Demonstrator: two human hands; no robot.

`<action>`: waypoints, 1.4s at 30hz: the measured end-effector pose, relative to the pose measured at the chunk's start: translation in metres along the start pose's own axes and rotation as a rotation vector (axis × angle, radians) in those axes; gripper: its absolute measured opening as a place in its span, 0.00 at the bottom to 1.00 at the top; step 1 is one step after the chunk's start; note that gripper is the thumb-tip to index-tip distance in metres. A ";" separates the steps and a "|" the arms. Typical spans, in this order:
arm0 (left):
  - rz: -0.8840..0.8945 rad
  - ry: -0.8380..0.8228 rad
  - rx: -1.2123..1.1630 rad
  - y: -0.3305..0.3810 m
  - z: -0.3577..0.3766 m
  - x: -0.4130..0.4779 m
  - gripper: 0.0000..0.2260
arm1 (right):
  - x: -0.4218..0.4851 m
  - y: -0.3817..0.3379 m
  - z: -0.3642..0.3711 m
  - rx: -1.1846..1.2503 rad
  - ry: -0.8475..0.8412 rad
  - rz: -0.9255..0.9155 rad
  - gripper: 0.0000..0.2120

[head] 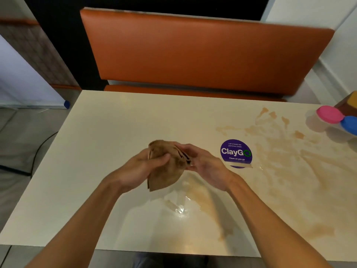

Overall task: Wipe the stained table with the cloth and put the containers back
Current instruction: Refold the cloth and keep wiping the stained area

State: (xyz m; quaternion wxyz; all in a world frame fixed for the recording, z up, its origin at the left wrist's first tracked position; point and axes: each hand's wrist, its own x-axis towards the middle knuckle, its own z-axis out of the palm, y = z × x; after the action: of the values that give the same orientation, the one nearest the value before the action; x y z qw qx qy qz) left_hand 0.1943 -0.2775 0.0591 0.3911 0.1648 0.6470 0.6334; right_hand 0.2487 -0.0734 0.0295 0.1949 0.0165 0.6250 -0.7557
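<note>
Rightward: capped containers (329,115), contents indiscernible.

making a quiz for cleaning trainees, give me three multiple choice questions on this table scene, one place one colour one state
1. Where do the lidded containers stand?
A. left near corner B. on a shelf C. far right of the table
2. What colours are their lids?
A. green and red B. pink and blue C. both white
3. How is the cloth now?
A. gripped by both hands B. spread flat on the table C. stuffed in a bucket

C: right edge, beyond the stains.
B: one pink lid, one blue lid.
A: left hand and right hand hold it folded.
</note>
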 end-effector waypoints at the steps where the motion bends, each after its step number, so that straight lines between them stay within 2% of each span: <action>1: 0.003 -0.004 -0.091 0.005 0.000 0.003 0.14 | 0.000 -0.009 -0.001 -0.011 0.001 -0.006 0.31; 3: -0.015 0.014 -0.250 0.007 -0.002 0.012 0.16 | 0.000 -0.023 -0.007 0.005 -0.008 0.020 0.33; 5: -0.024 -0.030 -0.322 0.009 0.003 0.022 0.18 | -0.002 -0.032 -0.009 0.009 -0.044 0.048 0.31; 7: -0.032 -0.081 -0.342 0.008 0.011 0.033 0.19 | -0.003 -0.041 -0.006 -0.028 -0.032 0.053 0.23; 10: -0.017 -0.052 -0.275 0.001 0.015 0.049 0.20 | 0.005 -0.040 -0.004 -0.007 0.110 0.080 0.11; 12: -0.007 0.020 -0.106 -0.011 0.009 0.054 0.22 | 0.010 -0.034 -0.008 -0.049 0.233 0.111 0.08; 14: -0.042 0.156 0.121 -0.035 -0.007 0.053 0.25 | 0.012 -0.027 -0.020 -0.212 0.369 0.133 0.08; 15: -0.072 0.268 0.278 -0.052 -0.020 0.051 0.26 | 0.013 -0.026 -0.029 -0.300 0.429 0.136 0.08; 17: -0.201 0.409 0.757 -0.091 -0.051 0.040 0.28 | 0.015 -0.024 -0.050 -0.464 0.522 0.124 0.09; 19: -0.336 0.376 1.183 -0.127 -0.075 0.030 0.31 | 0.020 -0.019 -0.073 -0.629 0.558 0.076 0.11; 20: -0.372 0.333 1.268 -0.139 -0.081 0.027 0.31 | 0.025 -0.013 -0.084 -0.725 0.561 0.056 0.14; 23: -0.388 0.285 1.256 -0.157 -0.080 0.027 0.29 | 0.047 0.014 -0.105 -1.031 0.527 0.099 0.27; 25: -0.385 0.303 1.264 -0.160 -0.080 0.030 0.29 | 0.059 0.039 -0.105 -1.190 0.459 0.196 0.36; 27: -0.393 0.315 1.279 -0.161 -0.081 0.032 0.29 | 0.066 0.065 -0.095 -1.391 0.383 0.295 0.36; 29: -0.402 0.328 1.277 -0.163 -0.080 0.032 0.30 | 0.067 0.087 -0.083 -1.549 0.385 0.310 0.35; 34: -0.425 0.330 1.286 -0.162 -0.080 0.037 0.30 | 0.074 0.097 -0.064 -1.512 0.473 0.319 0.36; 42: -0.445 0.294 1.276 -0.165 -0.076 0.036 0.31 | 0.071 0.117 -0.024 -1.400 0.355 0.217 0.37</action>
State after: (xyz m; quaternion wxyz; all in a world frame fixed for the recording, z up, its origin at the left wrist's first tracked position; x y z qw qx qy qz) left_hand 0.1630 -0.3278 -0.1162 0.2465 0.1385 0.9579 0.0492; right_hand 0.2151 -0.0869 -0.1043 0.1294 0.0722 0.9788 -0.1414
